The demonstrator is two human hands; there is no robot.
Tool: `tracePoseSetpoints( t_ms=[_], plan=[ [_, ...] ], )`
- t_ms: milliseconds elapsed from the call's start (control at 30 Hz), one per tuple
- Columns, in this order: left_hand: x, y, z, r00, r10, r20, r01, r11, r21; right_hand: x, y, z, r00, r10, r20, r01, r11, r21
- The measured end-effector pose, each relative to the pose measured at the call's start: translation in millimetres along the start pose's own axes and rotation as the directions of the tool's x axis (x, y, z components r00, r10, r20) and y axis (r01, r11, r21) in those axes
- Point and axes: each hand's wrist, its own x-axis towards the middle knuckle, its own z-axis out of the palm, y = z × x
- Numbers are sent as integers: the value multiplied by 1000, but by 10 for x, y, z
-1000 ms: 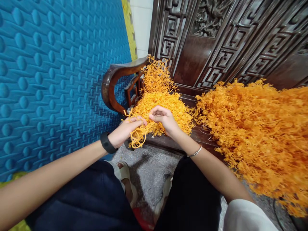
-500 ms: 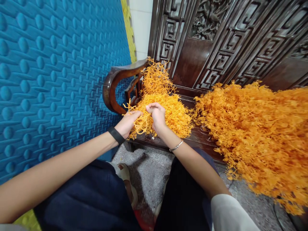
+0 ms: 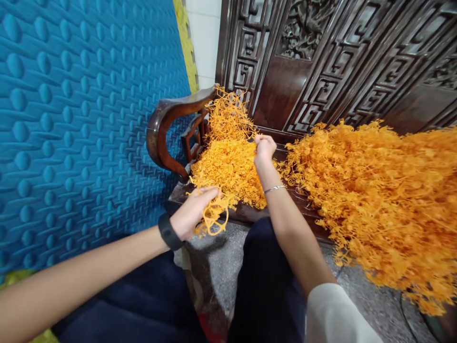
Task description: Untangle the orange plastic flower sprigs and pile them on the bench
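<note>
My left hand (image 3: pixel 193 212) is closed around a looping, branched orange plastic piece (image 3: pixel 217 216). Its thin strands hang out past the thumb, in front of the bench seat's front edge. Farther off, my right hand (image 3: pixel 264 148) is closed at the right side of a low orange pile (image 3: pixel 228 164). Whether anything is in its fingers is hidden. That pile is made of small tangled orange plastic pieces. Behind it, a looser heap of longer orange strands (image 3: pixel 230 114) lies in the corner by the armrest.
A much larger orange heap (image 3: pixel 385 190) covers the right part of the dark wooden bench (image 3: pixel 246 213) and spills over its front. A curved armrest (image 3: pixel 154 131) stands at the left. The carved backrest (image 3: pixel 282 85) rises behind. Blue bumpy matting (image 3: pixel 89 119) fills the left side.
My hands have moved apart. The left has come back toward me with the orange piece; the right has gone away and to the right, its fingers now more curled. The view has shifted slightly.
</note>
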Motion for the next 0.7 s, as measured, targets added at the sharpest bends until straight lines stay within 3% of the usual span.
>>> tracePoseSetpoints(
  t_ms=[100, 267, 433, 533, 600, 700],
  plan=[
    [-31, 1, -90, 999, 43, 23, -44, 999, 13, 236, 26, -159, 961, -193, 199, 220, 968, -122],
    [88, 15, -257, 1000, -23, 9, 24, 994, -105, 273, 143, -291, 859, -286, 425, 440, 837, -326],
    [125, 5, -274, 999, -4, 32, 13, 957, -290, 266, 127, -376, 813, -212, 542, 452, 817, -358],
    [168, 26, -251, 999, 18, 44, -2, 943, -332, 164, 106, -403, 708, -156, 689, 428, 871, -242],
    [204, 44, -239, 999, 7, 53, 10, 953, -303, 88, 115, -411, 630, -192, 753, 471, 865, -173],
    [252, 55, -237, 997, -1, 81, 15, 985, -174, 12, 143, -434, 590, -229, 774, 553, 813, -182]
  ],
)
